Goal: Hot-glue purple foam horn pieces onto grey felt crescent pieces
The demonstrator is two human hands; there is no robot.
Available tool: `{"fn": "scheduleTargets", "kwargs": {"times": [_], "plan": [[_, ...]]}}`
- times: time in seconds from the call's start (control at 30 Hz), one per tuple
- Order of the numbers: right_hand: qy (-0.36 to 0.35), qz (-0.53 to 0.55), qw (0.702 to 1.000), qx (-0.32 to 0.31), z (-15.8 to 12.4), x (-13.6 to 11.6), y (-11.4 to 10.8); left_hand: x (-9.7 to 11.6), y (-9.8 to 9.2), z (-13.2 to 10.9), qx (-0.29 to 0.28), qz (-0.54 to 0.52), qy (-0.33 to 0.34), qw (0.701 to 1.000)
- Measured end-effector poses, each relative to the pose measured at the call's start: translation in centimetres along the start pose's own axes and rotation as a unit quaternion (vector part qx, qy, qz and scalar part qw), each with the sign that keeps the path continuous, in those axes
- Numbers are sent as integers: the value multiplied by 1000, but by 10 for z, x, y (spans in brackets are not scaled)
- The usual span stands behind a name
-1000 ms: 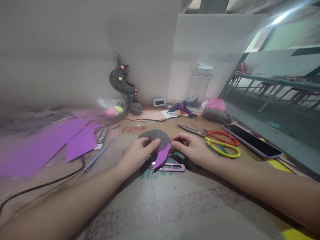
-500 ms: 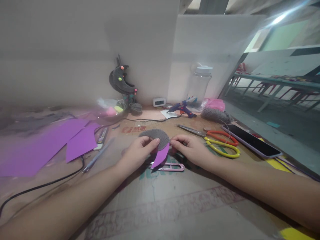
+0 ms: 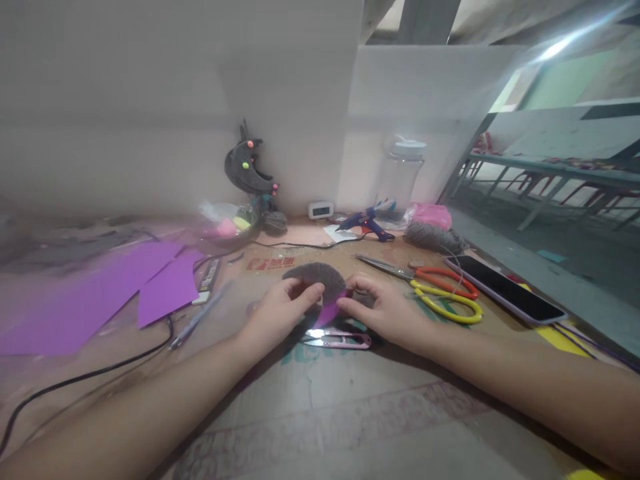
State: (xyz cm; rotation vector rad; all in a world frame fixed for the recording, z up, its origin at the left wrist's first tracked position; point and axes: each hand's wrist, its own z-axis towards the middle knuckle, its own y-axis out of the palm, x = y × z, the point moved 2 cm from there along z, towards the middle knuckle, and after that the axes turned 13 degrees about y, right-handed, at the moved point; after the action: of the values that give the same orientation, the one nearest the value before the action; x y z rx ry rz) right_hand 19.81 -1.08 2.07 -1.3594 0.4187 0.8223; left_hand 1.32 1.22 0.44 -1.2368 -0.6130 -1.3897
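Between my hands is a crescent moon (image 3: 320,275) wrapped in grey yarn, its lower end bare purple. My left hand (image 3: 283,310) pinches its left side, thumb on the near face. On the right, my right hand (image 3: 377,307) has thumb and index finger closed on the crescent's edge where grey meets purple. Pink thread snips (image 3: 345,341) lie on the table just below the crescent. Orange and yellow handled scissors (image 3: 440,290) rest to the right of my right hand.
Purple sheets (image 3: 167,290), a pen (image 3: 200,317) and a black cable lie left. At the back stand a finished grey crescent (image 3: 245,170), a small clock (image 3: 321,210), a glue gun (image 3: 367,223) and a bottle (image 3: 403,173). Grey yarn (image 3: 435,237) and a phone (image 3: 505,290) lie right.
My right thumb and index finger have moved onto the crescent's purple part, covering more of it. The crescent has tilted, and the snips' blades now show below it.
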Motion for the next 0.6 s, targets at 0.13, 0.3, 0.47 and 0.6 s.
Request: {"fn": "scheduleTargets", "kwargs": {"times": [0.13, 0.3, 0.47, 0.6], "plan": [[-72, -12, 992, 101, -4, 2, -9, -2, 0, -2, -6, -8, 29, 1000], [-265, -217, 933, 107, -4, 5, -10, 3, 2, -6, -59, -29, 11, 998], [-310, -294, 900, 82, -10, -1, -9, 3, 3, -2, -20, -67, 1, 998], [-273, -192, 937, 99, -14, -6, -17, -4, 3, 0, 17, -112, -6, 994]]}}
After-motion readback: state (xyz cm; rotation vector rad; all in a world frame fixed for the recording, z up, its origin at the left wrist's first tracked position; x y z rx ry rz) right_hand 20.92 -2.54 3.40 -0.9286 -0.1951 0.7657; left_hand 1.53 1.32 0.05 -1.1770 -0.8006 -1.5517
